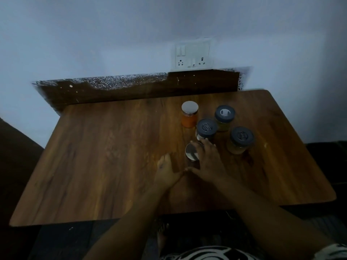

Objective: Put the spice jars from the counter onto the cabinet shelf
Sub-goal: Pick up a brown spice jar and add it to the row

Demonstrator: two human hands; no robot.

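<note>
Five spice jars stand on the right half of the wooden counter (93, 166). An orange-filled jar with a silver lid (189, 114) is farthest back. Three have dark lids: a yellow-green one (224, 117), a middle one (206, 128) and an ochre one (240, 140). Nearest me is a dark jar with a silver lid (191, 153). My right hand (208, 162) wraps it, fingers over the lid's right side, thumb at its near side. Just left of that jar, my left hand (167, 169) rests flat on the wood, fingers straight. No cabinet shelf is in view.
A white switch and socket plate (192, 55) sits on the wall behind the counter, above a dark speckled ledge (131, 87). The counter's left half is bare wood. Dark floor and my foot (162, 235) show below the near edge.
</note>
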